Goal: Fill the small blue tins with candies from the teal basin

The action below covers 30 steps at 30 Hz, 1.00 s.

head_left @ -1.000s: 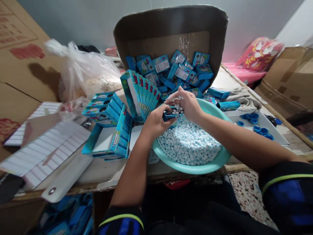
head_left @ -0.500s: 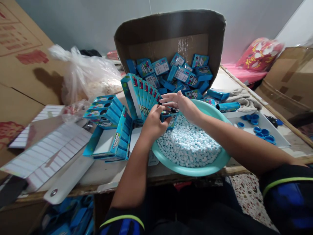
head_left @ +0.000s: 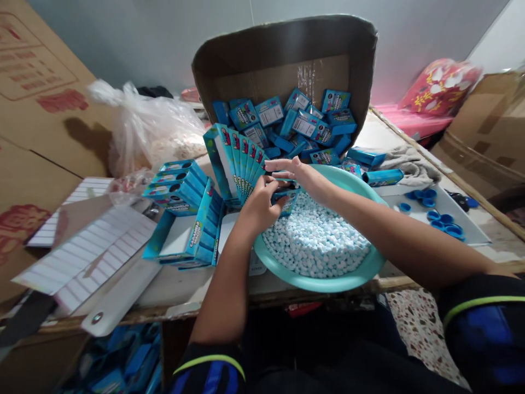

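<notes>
Above the left rim of a turquoise basin (head_left: 320, 283) full of small white and pale blue pellets (head_left: 320, 235), my left hand (head_left: 262, 205) is wrapped round a small blue box (head_left: 289, 203). My right hand (head_left: 301, 175) is spread over the top of that box, fingers stretched toward the left, with nothing visible in them. The fingers partly hide the box's top. Just left of my hands stands a fan of blue printed boxes (head_left: 240, 164). Further left, more blue boxes (head_left: 180, 189) rest in an open display tray (head_left: 178, 241).
Behind the basin, a large cardboard box (head_left: 283, 41) lies open with many blue boxes inside. On the right, a white tray (head_left: 471, 235) holds several blue caps (head_left: 453, 230) beside a grey cloth (head_left: 410, 164). Striped sheets (head_left: 90, 251) and a clear plastic bag (head_left: 143, 120) lie left.
The fingers of my right hand have shifted slightly left and down over the small box. My left hand still holds it. The whole view has moved slightly.
</notes>
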### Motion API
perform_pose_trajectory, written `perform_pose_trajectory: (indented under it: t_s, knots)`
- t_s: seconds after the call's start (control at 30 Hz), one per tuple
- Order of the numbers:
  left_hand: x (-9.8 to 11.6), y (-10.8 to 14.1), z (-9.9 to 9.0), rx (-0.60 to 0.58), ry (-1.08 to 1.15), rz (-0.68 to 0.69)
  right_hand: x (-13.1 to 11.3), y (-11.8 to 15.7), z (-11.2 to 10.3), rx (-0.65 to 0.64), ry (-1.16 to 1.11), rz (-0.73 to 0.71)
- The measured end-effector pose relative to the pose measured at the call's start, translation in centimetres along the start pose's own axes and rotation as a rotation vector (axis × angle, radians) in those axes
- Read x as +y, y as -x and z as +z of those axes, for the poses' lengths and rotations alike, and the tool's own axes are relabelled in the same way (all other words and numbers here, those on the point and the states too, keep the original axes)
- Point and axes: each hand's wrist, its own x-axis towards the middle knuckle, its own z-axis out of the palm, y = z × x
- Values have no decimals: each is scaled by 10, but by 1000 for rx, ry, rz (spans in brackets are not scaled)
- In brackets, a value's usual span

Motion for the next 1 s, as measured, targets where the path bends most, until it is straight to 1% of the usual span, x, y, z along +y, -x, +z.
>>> perform_pose_trajectory:
  t_s: [0.13, 0.2, 0.37, 0.5, 0.63, 0.7, 0.83, 1.0]
  knots:
    - [0, 0, 2, 139, -13, -3, -4, 1, 1, -47, 17, 39]
    - [-1, 1, 1, 192, -18, 3, -6, 2, 3, -39, 2, 35]
    - [2, 3, -2, 166, 18, 57, -14, 2, 5, 21, -80, 91]
    - [5, 4, -4, 220, 43, 139, -23, 4, 1, 66, -169, 115]
    - [7, 5, -5, 264, 52, 173, -31, 6, -5, 93, -265, 101]
    - [9, 5, -5, 255, 47, 186, -32, 7, -7, 79, -281, 102]
    - [10, 6, -3, 193, 35, 238, -30, 7, -6, 32, -250, 101]
    - [7, 6, -2, 147, 40, 268, -30, 8, -6, -22, -203, 103]
